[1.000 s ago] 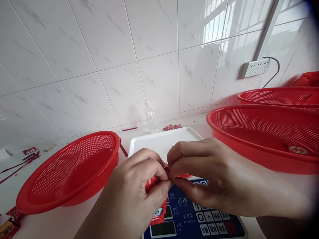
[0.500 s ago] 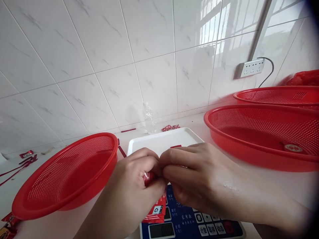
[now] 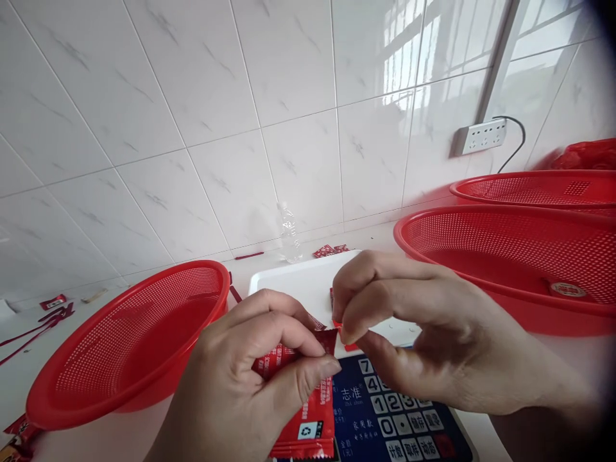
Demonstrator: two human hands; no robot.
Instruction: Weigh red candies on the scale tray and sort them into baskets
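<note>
My left hand (image 3: 250, 378) pinches the top of a red sachet (image 3: 304, 410) that hangs down over the keypad of a weighing scale (image 3: 389, 410). Just to its right, my right hand (image 3: 414, 333) is closed in a pinch on a small red strip of the sachet's edge (image 3: 337, 321). The two pinches sit a little apart above the scale's white pan (image 3: 308, 282). Both hands hover over the front of the scale.
A red mesh basket (image 3: 125, 346) lies at the left, two more red baskets (image 3: 510, 256) at the right. A clear plastic bottle (image 3: 289, 234) stands against the tiled wall. A wall socket (image 3: 481, 136) is at upper right. Red wrapper scraps (image 3: 52, 308) lie far left.
The hands, pressed together before, have drawn apart. My right hand has lifted up and right with a red strip, and more of the sachet now hangs from my left hand.
</note>
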